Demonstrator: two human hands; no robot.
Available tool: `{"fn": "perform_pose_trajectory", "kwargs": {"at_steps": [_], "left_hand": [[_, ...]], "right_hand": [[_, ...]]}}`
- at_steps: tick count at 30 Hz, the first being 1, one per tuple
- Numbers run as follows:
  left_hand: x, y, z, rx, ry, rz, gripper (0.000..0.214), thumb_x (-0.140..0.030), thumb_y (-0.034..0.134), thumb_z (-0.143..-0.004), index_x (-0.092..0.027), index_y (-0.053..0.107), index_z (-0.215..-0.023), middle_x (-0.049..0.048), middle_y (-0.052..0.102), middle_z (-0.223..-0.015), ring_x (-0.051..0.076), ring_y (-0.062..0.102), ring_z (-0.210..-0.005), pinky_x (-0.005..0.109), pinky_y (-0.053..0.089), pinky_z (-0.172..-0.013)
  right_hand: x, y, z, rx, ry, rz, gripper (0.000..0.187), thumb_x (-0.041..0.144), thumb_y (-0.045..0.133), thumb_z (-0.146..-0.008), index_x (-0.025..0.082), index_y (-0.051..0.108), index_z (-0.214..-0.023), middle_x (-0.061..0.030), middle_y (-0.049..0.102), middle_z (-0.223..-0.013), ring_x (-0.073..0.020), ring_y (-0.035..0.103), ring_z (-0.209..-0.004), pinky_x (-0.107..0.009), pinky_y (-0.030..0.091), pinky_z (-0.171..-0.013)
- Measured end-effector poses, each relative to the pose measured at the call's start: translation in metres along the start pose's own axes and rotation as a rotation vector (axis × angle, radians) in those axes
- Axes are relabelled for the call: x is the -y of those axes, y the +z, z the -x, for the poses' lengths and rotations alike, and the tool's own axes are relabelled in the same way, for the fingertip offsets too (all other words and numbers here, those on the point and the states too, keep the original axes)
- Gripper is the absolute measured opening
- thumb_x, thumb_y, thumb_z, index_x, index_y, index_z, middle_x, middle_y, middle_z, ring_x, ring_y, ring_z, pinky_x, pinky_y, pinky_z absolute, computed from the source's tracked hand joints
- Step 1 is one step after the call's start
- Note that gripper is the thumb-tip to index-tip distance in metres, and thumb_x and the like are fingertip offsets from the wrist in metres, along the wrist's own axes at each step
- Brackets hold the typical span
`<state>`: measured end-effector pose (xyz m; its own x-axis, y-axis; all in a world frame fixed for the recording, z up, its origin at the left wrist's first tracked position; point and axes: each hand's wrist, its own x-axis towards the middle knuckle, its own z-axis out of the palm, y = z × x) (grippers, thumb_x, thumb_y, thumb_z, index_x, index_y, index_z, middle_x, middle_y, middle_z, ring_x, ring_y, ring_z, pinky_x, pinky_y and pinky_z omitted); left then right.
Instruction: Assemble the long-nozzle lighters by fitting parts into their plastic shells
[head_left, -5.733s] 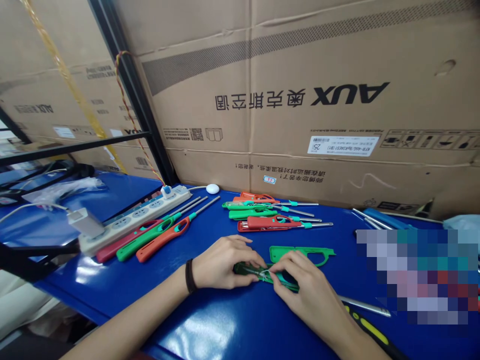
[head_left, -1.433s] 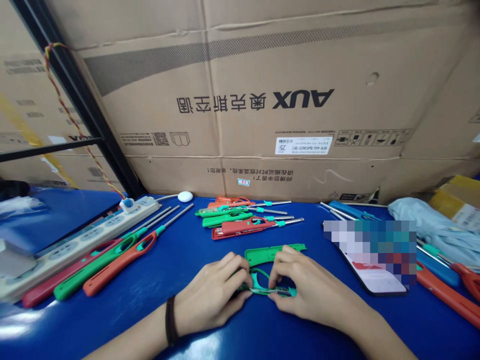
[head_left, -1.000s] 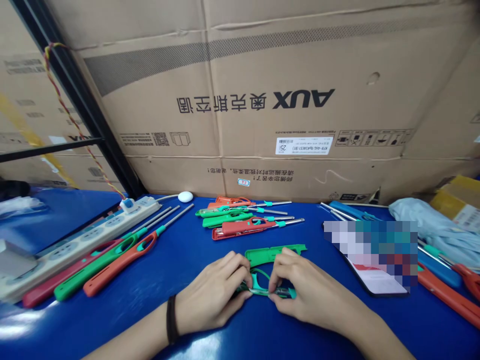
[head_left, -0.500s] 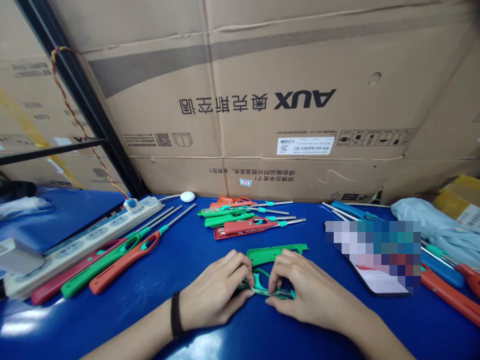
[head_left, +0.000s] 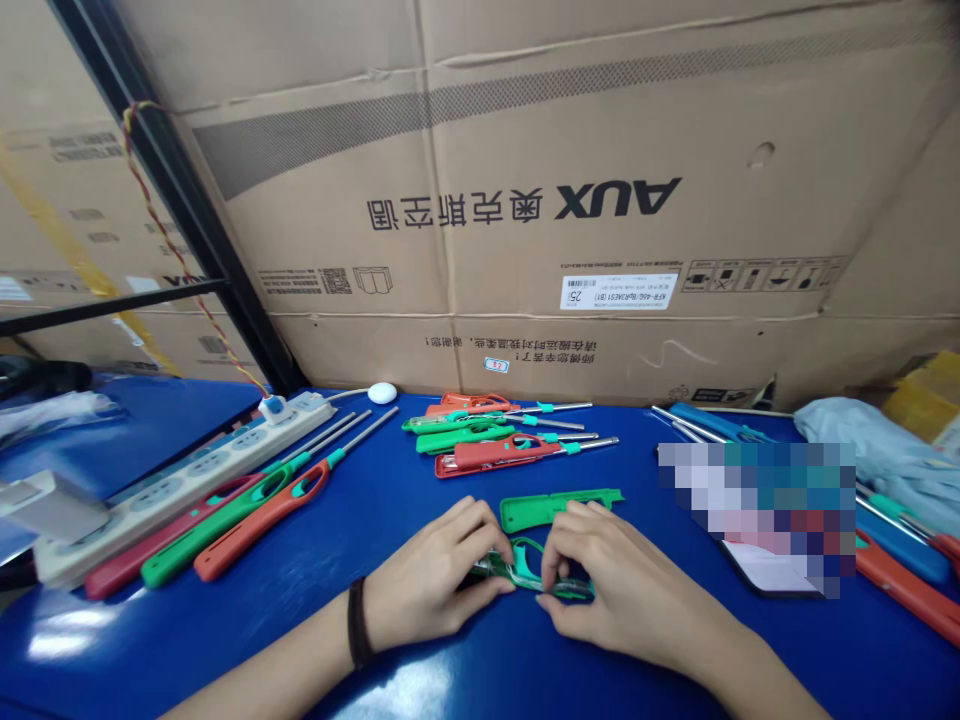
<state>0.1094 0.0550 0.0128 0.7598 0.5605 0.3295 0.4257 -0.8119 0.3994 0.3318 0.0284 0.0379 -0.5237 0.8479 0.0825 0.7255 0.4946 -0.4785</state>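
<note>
Both my hands rest on the blue table (head_left: 390, 500) and pinch one opened green lighter body (head_left: 534, 575) between them. My left hand (head_left: 439, 580), with a black band on its wrist, grips the left end with curled fingers. My right hand (head_left: 611, 590) pinches the right end, fingertips over small inner parts. A separate green lighter shell half (head_left: 559, 505) lies just beyond my fingers, touching neither hand.
A pile of red and green long-nosed lighters (head_left: 510, 440) lies further back. Three more lighters (head_left: 225, 510) lie at the left beside a white power strip (head_left: 187, 475). A phone (head_left: 772, 570) and more lighters (head_left: 900, 580) are at the right. Large cardboard boxes (head_left: 600, 200) wall the back.
My hands stay pinched on the green lighter body with only small finger shifts. The view has drifted slightly, so everything sits a little further right than a second ago.
</note>
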Motion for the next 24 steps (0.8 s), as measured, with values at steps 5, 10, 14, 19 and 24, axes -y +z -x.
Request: {"fn": "perform_pose_trajectory", "kwargs": {"at_steps": [5,10,14,19,24], "left_hand": [[0.002,0.001,0.001,0.011,0.006,-0.026,0.008,-0.024,0.057,-0.091,-0.018,0.058,-0.096,0.0058,0.057,-0.092,0.020,0.050,-0.084,0.030,0.044,-0.074],[0.002,0.000,0.001,0.000,0.031,-0.041,0.007,-0.024,0.058,-0.091,-0.017,0.060,-0.088,0.0049,0.056,-0.087,0.018,0.050,-0.080,0.026,0.044,-0.070],[0.002,-0.001,0.001,-0.003,0.050,-0.038,0.010,-0.023,0.058,-0.091,-0.016,0.060,-0.084,0.0052,0.056,-0.088,0.017,0.051,-0.080,0.026,0.045,-0.071],[0.003,-0.001,0.002,-0.004,0.078,-0.065,0.013,-0.024,0.056,-0.092,-0.016,0.060,-0.083,0.0065,0.056,-0.092,0.017,0.053,-0.082,0.027,0.048,-0.074],[0.002,0.000,0.002,-0.008,0.166,-0.198,0.017,-0.024,0.050,-0.094,-0.015,0.060,-0.084,0.0069,0.058,-0.095,0.016,0.053,-0.079,0.027,0.049,-0.072]], "right_hand": [[-0.001,0.003,0.000,-0.029,-0.039,0.026,0.011,0.019,0.067,-0.077,0.022,0.058,-0.072,0.0038,0.064,-0.077,-0.0166,0.057,-0.080,-0.032,0.038,-0.086],[-0.001,0.002,0.000,-0.046,-0.061,0.021,0.008,0.016,0.062,-0.077,0.022,0.060,-0.073,0.0035,0.065,-0.079,-0.0163,0.056,-0.080,-0.032,0.036,-0.085],[-0.001,-0.005,0.001,-0.021,-0.033,0.003,0.007,0.017,0.063,-0.076,0.023,0.062,-0.073,0.0037,0.065,-0.079,-0.0163,0.057,-0.082,-0.033,0.035,-0.086],[-0.003,-0.008,0.000,-0.008,-0.014,0.031,0.010,0.013,0.062,-0.075,0.022,0.062,-0.070,0.0032,0.064,-0.075,-0.0161,0.056,-0.079,-0.030,0.037,-0.079],[-0.002,-0.007,0.001,-0.009,-0.012,0.030,0.011,0.011,0.063,-0.073,0.021,0.062,-0.069,0.0035,0.064,-0.074,-0.0154,0.055,-0.078,-0.029,0.037,-0.077]]}}
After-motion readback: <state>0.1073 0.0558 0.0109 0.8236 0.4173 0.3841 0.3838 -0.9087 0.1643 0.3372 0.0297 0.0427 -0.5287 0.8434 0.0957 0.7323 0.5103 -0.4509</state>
